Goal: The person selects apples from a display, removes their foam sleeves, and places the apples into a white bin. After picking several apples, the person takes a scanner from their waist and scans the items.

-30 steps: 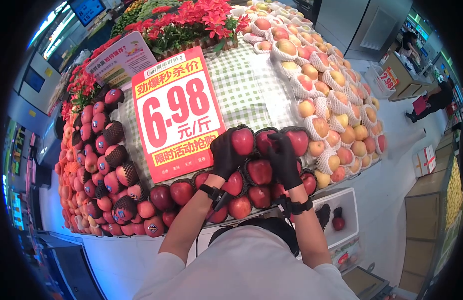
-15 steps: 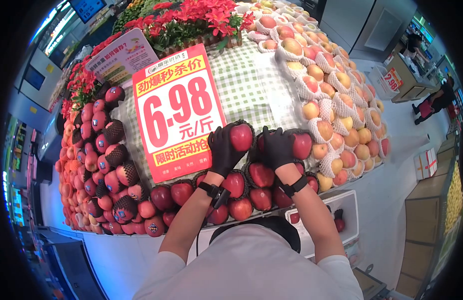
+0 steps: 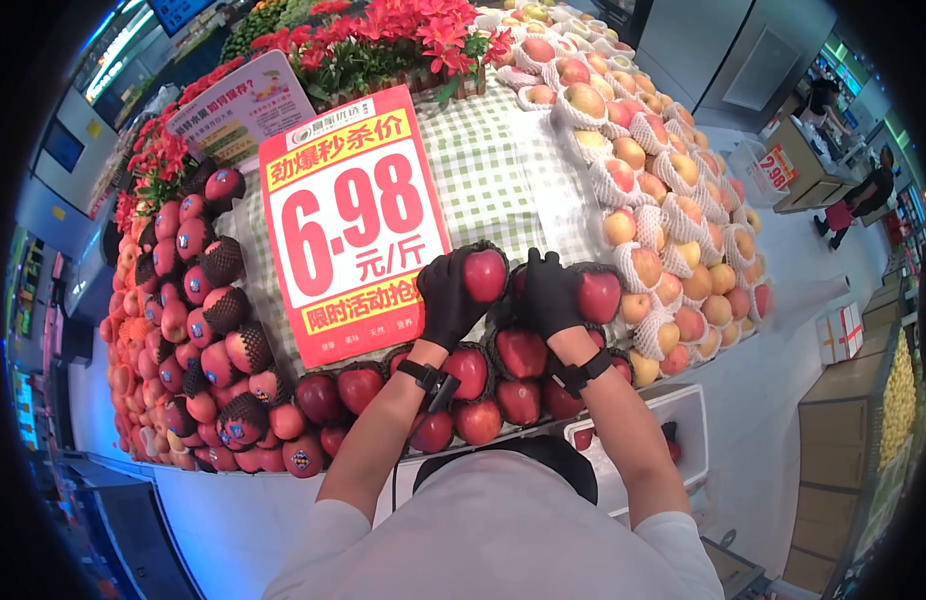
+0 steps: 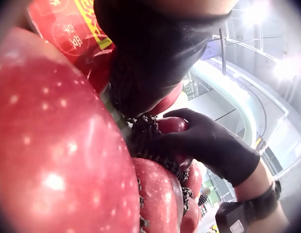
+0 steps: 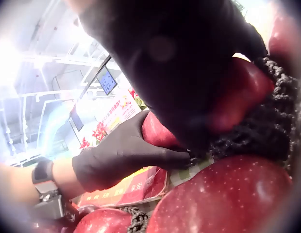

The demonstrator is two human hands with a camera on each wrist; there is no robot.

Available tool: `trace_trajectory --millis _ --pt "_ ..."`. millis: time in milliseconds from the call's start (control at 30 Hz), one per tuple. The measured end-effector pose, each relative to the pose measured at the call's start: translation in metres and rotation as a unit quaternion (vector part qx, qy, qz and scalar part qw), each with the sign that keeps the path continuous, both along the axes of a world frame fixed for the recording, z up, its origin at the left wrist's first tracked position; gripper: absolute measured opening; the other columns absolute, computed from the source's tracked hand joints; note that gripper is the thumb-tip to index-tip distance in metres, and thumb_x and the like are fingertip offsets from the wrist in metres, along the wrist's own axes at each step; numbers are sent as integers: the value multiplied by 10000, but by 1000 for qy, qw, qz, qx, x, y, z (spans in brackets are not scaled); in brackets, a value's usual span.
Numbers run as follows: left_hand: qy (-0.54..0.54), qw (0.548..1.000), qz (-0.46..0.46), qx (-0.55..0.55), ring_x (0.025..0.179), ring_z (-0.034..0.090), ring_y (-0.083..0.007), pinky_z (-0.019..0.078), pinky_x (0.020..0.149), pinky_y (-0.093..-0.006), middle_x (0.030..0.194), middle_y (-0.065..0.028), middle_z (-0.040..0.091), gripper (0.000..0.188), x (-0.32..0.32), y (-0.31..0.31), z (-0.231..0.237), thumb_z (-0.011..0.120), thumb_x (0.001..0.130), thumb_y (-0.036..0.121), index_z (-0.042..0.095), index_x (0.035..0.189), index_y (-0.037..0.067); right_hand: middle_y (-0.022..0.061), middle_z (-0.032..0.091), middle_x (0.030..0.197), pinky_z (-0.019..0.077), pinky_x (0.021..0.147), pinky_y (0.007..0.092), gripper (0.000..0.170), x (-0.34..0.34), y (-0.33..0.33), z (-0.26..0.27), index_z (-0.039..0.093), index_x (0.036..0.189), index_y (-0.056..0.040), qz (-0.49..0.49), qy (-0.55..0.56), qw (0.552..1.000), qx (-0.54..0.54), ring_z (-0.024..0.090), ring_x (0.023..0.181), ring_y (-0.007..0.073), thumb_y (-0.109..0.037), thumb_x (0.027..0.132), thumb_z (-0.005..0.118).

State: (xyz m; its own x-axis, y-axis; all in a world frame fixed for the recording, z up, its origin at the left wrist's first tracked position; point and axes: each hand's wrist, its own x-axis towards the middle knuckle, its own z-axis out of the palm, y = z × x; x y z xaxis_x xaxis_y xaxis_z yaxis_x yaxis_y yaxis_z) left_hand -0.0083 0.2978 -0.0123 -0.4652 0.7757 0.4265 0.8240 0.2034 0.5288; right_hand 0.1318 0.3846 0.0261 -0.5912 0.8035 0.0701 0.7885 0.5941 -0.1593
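My left hand [image 3: 451, 300], in a black glove, grips a dark red apple [image 3: 484, 276] at the front row's upper edge, beside the price sign. In the right wrist view the thumb and fingers of that hand lie around the apple [image 5: 158, 132]. My right hand [image 3: 551, 295], also gloved, is bent over another red apple [image 4: 174, 125] in a black foam net, seen between thumb and fingers in the left wrist view; from the head it is mostly hidden under the glove. A netted red apple [image 3: 598, 297] sits just right of this hand.
More red apples [image 3: 518, 400] line the display's front edge below my hands. A red-and-white price sign [image 3: 353, 225] leans on checked cloth [image 3: 483, 170]. Pale apples in white nets [image 3: 673, 210] rise at right, stickered red apples [image 3: 223, 365] at left. A white crate [image 3: 691, 425] stands below.
My right hand shifted slightly left and closed over an apple, its wrist turning. The left hand stays on its apple, which has barely moved. In the background a person walked closer to the counter.
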Motion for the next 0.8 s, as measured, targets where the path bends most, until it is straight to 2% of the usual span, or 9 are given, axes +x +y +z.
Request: trace_trajectory --millis 200,300,367,467,533,567,667,700,800 --pt "4 1000 -11 25 890 635 -313 479 741 -441 941 -86 679 573 -5 1 2 821 615 368 618 1110 162 159 567 1076 486 766 518 579 -13 21 2 516 1165 -69 -49 16 998 -22 621 907 379 -316 696 749" --pt "-23 997 -66 -29 964 596 -309 427 813 -459 1061 -75 622 636 -13 -1 1 794 651 382 541 1187 150 148 574 1087 488 779 512 586 -19 29 7 518 1165 -74 -36 45 998 -40 623 917 377 -316 686 752" --pt "-1 997 -67 -26 926 612 -328 462 778 -460 1038 -84 639 618 -11 0 7 810 628 368 573 1163 169 132 583 1064 498 766 496 526 -24 35 2 529 1124 -85 -15 55 998 -27 636 895 361 -302 693 738" --pt "15 997 -71 -37 943 595 -359 472 787 -457 1078 -123 611 667 -10 4 8 817 617 364 546 1183 137 157 573 1134 493 810 495 613 -29 40 -8 508 1215 -86 -26 22 999 -34 623 967 377 -328 696 729" --pt "10 997 -82 -10 961 585 -364 467 795 -454 1085 -137 603 687 -9 7 1 816 617 371 532 1186 113 183 558 1183 488 854 492 668 -21 45 0 482 1270 -74 -4 67 995 -76 604 1033 383 -322 699 725" --pt "14 996 -86 -3 972 585 -355 453 818 -470 1086 -147 605 756 -9 10 -3 830 611 370 502 1222 69 196 550 1207 486 876 490 696 -15 48 1 468 1297 -68 6 87 991 -99 595 1065 386 -319 700 723" --pt "9 996 -23 -91 1021 566 -355 433 853 -496 1139 -155 594 848 1 4 16 846 606 362 448 1289 55 226 522 1268 466 947 451 731 1 71 -11 447 1335 -46 34 184 972 -143 555 1148 380 -298 706 720" --pt "43 993 -16 -107 1097 533 -362 417 904 -500 1271 -188 528 995 -1 3 6 869 580 376 366 1370 39 244 514 1281 449 981 411 684 8 77 -8 458 1327 -28 52 205 965 -152 542 1168 366 -261 733 705" --pt "32 984 -13 -177 1199 465 -384 398 966 -496 1401 -220 404 1125 -4 -5 19 897 530 376 301 1424 42 258 526 1262 436 996 403 631 26 79 9 458 1334 -27 50 201 953 -223 536 1178 359 -220 774 675"
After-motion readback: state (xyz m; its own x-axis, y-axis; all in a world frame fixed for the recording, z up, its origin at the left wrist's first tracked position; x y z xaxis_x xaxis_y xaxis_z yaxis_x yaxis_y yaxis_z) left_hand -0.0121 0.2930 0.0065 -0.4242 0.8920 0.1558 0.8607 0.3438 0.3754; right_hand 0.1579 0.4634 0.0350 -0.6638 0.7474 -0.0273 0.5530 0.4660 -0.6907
